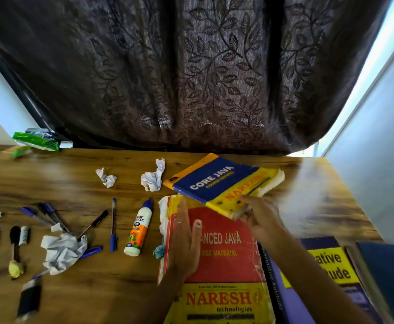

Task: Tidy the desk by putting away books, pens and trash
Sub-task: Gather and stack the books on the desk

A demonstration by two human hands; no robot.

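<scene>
Head view. Advanced Java book [226, 249]: lying flat on the wooden worktop [86, 300]. Left hand [186, 244]: resting on its left part, fingers straight. Right hand [259, 216]: gripping the near edge of the Core Java book [219, 181], which is overlapping its far edge. Glue bottle [138, 229], pens [113, 224] and crumpled papers [62, 251]: lying to its left.
</scene>
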